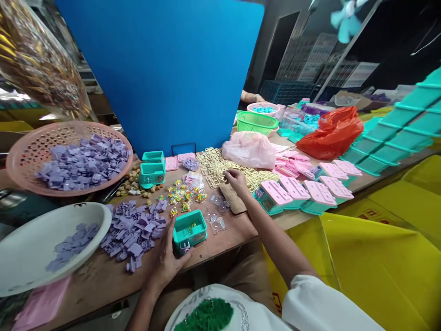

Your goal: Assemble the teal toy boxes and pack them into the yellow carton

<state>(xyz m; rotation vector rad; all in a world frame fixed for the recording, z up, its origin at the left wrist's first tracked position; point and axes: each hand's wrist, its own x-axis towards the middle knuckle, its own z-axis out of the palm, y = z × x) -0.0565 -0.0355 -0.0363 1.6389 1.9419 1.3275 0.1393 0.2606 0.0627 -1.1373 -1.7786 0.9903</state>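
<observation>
Two bare hands work at a crowded wooden surface (103, 280). Left hand (168, 259), at the near edge, has its grip closed around the side of an open teal box (190, 230), thumb against the front wall; the box sits on the surface just inside that edge, with small coloured bits inside. Right hand (236, 180), stretched toward the middle of the surface, pinches at a piece from the spread of pale gold frames (220, 166); fingertips are closed together on it, though the piece itself is too small to make out.

Between the hands lie clear plastic shells (217, 216), a scatter of bright beads (182, 195) and a brown card (234, 200) under the right wrist. Just left of the box, a heap of lilac parts (132, 230) spreads toward a white bowl (31, 248) at the near left corner; a pink basket (24, 156) beyond it holds more. Two more teal boxes (152, 170) stand toward the far edge, before a blue board (165, 69). Right of the frames, pink-lidded boxes (306, 188) line the near edge; a pink bag (250, 149) and a red bag (332, 133) lie behind them. A co-worker's hand (253, 97) shows past the board, by a green basket (257, 122).
</observation>
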